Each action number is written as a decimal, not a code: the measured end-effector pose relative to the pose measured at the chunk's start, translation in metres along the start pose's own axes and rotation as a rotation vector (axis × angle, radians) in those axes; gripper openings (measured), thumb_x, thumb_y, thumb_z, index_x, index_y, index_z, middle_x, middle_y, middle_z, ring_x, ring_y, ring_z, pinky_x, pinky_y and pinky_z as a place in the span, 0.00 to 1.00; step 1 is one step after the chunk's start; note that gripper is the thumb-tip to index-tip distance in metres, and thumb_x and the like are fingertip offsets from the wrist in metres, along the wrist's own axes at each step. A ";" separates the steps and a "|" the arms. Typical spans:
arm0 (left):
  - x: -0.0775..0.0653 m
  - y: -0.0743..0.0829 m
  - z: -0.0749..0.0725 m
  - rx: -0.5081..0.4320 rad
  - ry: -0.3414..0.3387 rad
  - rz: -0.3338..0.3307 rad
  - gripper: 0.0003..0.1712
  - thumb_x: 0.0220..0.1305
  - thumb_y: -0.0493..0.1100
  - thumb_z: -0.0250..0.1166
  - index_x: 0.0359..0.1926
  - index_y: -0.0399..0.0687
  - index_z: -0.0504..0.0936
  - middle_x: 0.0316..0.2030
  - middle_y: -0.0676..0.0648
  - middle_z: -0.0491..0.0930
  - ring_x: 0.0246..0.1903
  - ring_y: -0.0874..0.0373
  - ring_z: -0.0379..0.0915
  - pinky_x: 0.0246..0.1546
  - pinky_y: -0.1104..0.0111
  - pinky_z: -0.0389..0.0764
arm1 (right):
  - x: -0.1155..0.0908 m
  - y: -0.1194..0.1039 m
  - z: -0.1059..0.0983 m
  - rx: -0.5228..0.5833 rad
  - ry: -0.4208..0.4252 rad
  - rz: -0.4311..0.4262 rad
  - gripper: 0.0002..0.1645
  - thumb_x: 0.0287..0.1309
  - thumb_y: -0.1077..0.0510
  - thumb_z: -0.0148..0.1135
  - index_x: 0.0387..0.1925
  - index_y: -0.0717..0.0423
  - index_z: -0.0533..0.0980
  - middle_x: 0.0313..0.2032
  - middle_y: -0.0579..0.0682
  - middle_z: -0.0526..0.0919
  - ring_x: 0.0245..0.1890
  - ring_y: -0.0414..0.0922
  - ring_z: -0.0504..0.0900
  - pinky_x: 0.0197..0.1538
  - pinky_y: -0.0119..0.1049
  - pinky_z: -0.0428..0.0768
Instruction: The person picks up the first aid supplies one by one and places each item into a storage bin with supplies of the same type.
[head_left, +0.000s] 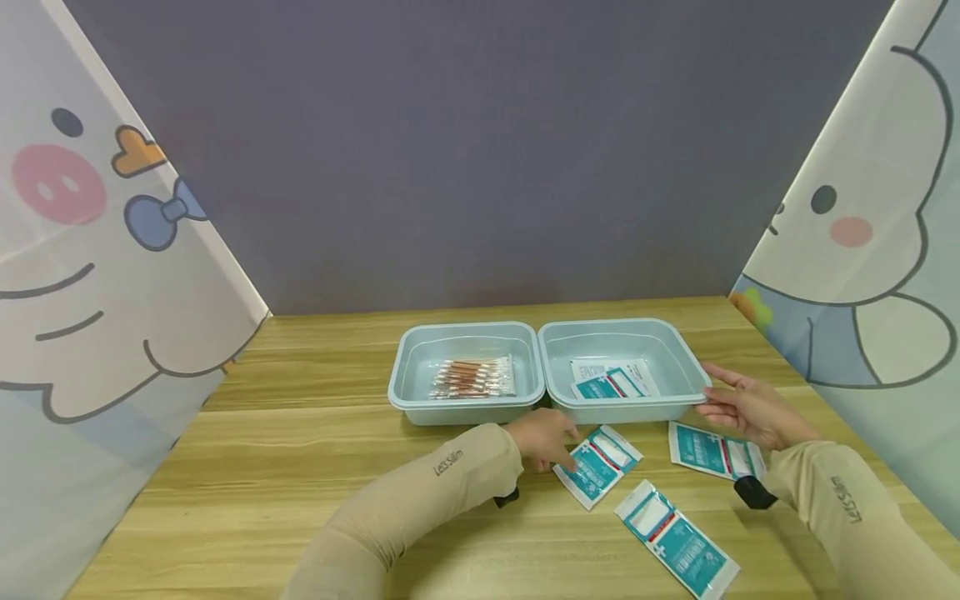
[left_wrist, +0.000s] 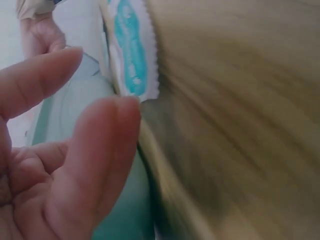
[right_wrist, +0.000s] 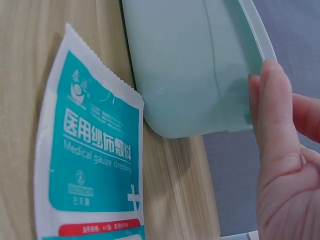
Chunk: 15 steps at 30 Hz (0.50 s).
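Note:
My left hand (head_left: pixel 542 437) reaches over a teal-and-white gauze dressing packet (head_left: pixel 597 467) in front of the bins, fingers spread. In the left wrist view its thumb (left_wrist: pixel 102 160) and forefinger stand apart, with the packet (left_wrist: pixel 131 50) beyond them. At the near right corner of the right pale-blue plastic bin (head_left: pixel 637 410), my right hand (head_left: pixel 753 410) pinches the rim. Thumb and fingertips meet that rim in the right wrist view. Beneath this hand lies another gauze packet (head_left: pixel 716 451). A third packet (head_left: pixel 677 540) is nearer the body.
Inside the right bin are gauze packets (head_left: pixel 611 383). The matching left bin (head_left: pixel 468 414) stands beside it and holds bagged cotton swabs (head_left: pixel 472 377). A grey wall (head_left: pixel 480 167) rises behind the wooden table (head_left: pixel 262 467), with printed panels on both sides.

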<state>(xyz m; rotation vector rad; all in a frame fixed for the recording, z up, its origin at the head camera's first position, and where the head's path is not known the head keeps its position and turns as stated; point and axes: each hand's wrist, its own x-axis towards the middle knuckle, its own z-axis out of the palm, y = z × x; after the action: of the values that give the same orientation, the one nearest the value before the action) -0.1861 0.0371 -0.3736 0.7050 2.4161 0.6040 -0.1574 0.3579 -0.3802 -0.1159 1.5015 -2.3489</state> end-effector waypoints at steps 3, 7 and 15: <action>0.002 0.000 0.002 0.032 0.000 -0.019 0.29 0.53 0.39 0.74 0.57 0.42 0.78 0.24 0.49 0.78 0.10 0.61 0.69 0.11 0.75 0.75 | 0.001 0.000 0.001 -0.003 -0.006 -0.007 0.27 0.69 0.71 0.47 0.44 0.36 0.83 0.31 0.60 0.85 0.31 0.45 0.86 0.37 0.32 0.85; 0.003 0.002 0.004 0.069 0.001 -0.018 0.29 0.52 0.38 0.74 0.56 0.42 0.78 0.29 0.48 0.80 0.09 0.61 0.68 0.10 0.76 0.73 | 0.000 -0.001 0.001 -0.010 0.001 -0.003 0.25 0.67 0.70 0.50 0.43 0.36 0.83 0.31 0.60 0.85 0.31 0.45 0.86 0.37 0.32 0.85; 0.005 0.000 0.007 0.100 0.005 -0.012 0.17 0.52 0.39 0.75 0.43 0.39 0.82 0.13 0.48 0.75 0.07 0.62 0.66 0.09 0.77 0.71 | -0.001 -0.001 -0.002 -0.033 0.024 0.000 0.24 0.66 0.69 0.53 0.42 0.35 0.83 0.32 0.60 0.85 0.31 0.46 0.86 0.38 0.33 0.85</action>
<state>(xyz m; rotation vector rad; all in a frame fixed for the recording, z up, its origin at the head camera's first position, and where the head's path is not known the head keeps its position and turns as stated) -0.1852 0.0417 -0.3802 0.7304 2.4675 0.4833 -0.1574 0.3599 -0.3800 -0.0963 1.5514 -2.3343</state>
